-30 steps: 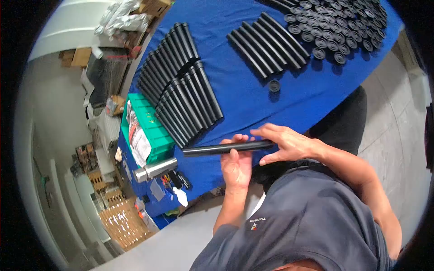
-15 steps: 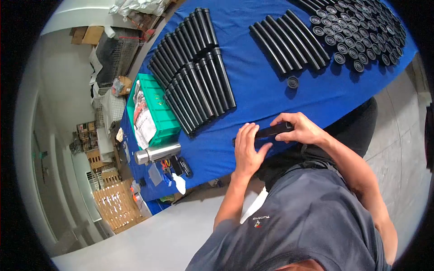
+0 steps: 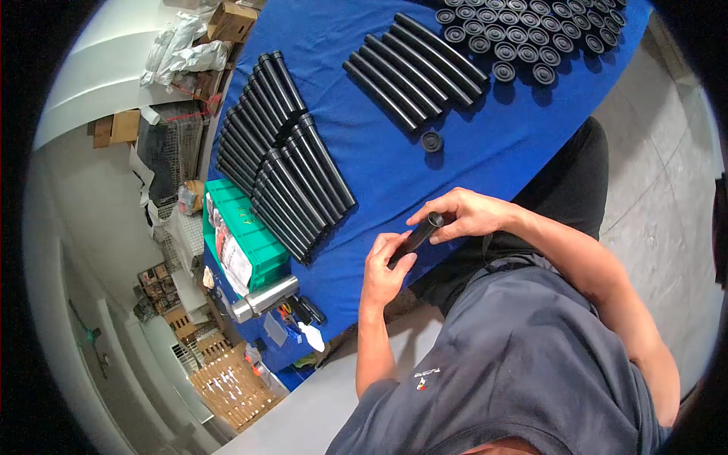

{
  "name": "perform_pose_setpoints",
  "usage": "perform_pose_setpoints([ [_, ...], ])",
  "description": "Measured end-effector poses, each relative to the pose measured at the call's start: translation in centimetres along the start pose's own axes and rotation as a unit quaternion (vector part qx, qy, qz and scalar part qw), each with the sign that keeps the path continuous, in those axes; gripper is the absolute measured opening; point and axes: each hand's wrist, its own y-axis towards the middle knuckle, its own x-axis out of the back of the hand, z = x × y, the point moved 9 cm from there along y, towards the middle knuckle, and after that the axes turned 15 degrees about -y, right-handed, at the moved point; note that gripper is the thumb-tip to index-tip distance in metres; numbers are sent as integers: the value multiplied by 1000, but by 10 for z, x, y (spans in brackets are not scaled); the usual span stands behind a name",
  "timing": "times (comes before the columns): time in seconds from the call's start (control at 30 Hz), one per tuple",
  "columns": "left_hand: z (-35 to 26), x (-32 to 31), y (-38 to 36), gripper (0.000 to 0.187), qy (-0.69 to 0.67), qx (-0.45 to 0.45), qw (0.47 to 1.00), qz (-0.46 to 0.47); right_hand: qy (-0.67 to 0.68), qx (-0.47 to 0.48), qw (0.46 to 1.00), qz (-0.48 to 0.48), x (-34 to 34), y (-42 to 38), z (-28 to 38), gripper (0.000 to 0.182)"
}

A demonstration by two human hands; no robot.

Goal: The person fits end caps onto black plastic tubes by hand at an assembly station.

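Note:
A black plastic tube (image 3: 414, 244) is held at a slant over the table's near edge, its open hollow end facing up toward me. My left hand (image 3: 384, 274) wraps round its lower part, with the fingers on the far side and the thumb on the near side. Around the open end curl the fingers and thumb of my right hand (image 3: 472, 215). Beyond my hands, a single round black cap (image 3: 431, 142) with ringed grooves lies alone on the blue cloth (image 3: 379, 163). The tube's lower end is hidden by my left hand.
Black tubes with collared ends (image 3: 299, 178) lie in two rows at left. Several plain tubes (image 3: 413, 72) lie farther back, beside many round caps (image 3: 527, 34). A green crate (image 3: 254, 235), a steel flask (image 3: 265, 298) and small tools (image 3: 299, 311) stand along the left edge.
The tube has turned from nearly level to a steeper slant, its open end now showing. My right hand has shifted left around that end. The whole view has swung.

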Motion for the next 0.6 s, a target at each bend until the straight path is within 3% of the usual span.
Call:
perform_pose_setpoints([
  [0.27,31,2,-6,49,-170,99,980,-30,64,27,997,-29,3,-2,1,43],
  [0.37,17,-1,0,49,-93,22,994,-56,44,26,998,-35,9,-4,5,44],
  [0.5,33,4,-1,42,-24,75,996,-48,22,24,999,-30,5,-3,-3,44],
  [0.6,38,1,-3,40,-118,115,986,-13,37,32,998,-51,9,-5,2,42],
])
